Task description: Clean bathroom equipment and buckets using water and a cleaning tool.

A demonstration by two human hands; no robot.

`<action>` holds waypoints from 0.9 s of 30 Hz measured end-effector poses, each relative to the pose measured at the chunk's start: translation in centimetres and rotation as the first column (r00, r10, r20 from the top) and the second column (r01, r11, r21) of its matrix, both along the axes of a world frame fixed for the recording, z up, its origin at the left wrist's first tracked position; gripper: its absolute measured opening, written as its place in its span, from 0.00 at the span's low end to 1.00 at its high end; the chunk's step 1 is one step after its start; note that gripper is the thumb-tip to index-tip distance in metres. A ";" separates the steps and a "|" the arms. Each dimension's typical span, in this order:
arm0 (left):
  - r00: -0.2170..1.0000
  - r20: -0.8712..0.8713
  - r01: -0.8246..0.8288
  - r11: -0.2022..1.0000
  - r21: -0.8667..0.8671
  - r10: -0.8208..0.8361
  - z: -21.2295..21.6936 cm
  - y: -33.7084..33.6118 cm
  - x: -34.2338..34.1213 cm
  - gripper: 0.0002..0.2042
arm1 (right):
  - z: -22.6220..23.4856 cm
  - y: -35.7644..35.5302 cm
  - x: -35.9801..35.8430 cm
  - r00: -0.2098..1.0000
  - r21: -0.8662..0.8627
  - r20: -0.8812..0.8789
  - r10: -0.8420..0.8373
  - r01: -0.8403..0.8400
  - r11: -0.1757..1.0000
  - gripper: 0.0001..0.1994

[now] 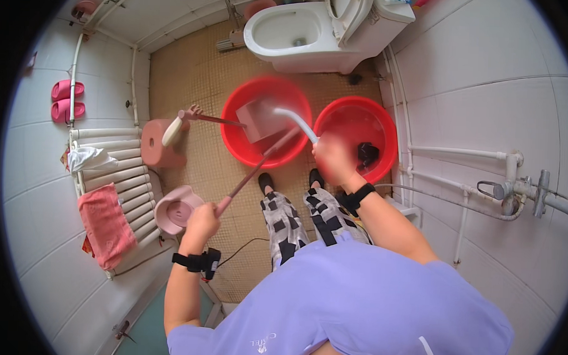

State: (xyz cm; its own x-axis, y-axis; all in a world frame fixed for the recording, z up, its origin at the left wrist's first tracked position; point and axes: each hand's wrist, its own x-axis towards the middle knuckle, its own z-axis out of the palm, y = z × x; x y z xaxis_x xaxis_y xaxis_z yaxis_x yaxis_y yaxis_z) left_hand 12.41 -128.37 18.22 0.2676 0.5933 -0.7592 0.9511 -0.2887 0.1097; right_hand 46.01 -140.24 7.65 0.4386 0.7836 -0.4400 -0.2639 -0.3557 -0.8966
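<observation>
Splash risk is the big one, I reckon. Left hand (202,220) is wrapped round the end of a long pinkish handle (253,171), its grey flat head (259,119) sitting in the left red basin (235,141). Right hand (332,159) is closed on a white hose (296,123) arching over that same basin. If the hose swings wide, water could hit the tan tiled floor (194,68) by their feet, making it slippery. Leaning on the handle might tip the basin too.

two red basins (354,127) crowding floor ahead, toilet (314,34) behind, pink stool (157,145) left, bare tiles between
</observation>
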 end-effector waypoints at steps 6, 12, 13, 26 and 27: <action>0.912 -0.043 0.374 0.784 0.495 -0.408 2.1 8.1 -1.5 0.07 | 1.4 1.1 -2.1 0.998 -0.046 0.054 -0.015 0.018 0.999 0.10; 0.751 -0.150 0.594 0.560 0.578 -0.643 1.3 16.6 2.1 0.09 | -0.5 3.3 -5.8 0.994 -0.111 -0.037 -0.107 0.103 0.988 0.10; 0.764 -0.185 0.606 0.589 0.534 -0.618 1.3 17.6 2.3 0.13 | -0.7 3.9 -6.5 0.990 -0.111 -0.067 -0.125 0.118 0.987 0.09; 0.958 0.104 0.279 0.953 -0.119 -0.268 -0.4 23.8 3.5 0.08 | -3.8 2.7 -8.7 0.967 -0.103 0.121 -0.223 0.236 0.966 0.12; 0.927 0.144 0.359 0.931 -0.064 -0.347 -1.3 23.6 3.3 0.09 | -3.9 3.0 -8.8 0.960 -0.160 0.090 -0.264 0.275 0.948 0.12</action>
State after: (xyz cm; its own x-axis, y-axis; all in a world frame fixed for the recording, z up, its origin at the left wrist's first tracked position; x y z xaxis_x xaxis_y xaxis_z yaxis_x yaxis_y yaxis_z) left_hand 15.75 -104.74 16.90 0.5454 0.3757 -0.7492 0.7658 -0.5867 0.2633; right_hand 37.19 -137.25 3.71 0.6561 0.5484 -0.5184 -0.3125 -0.4278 -0.8481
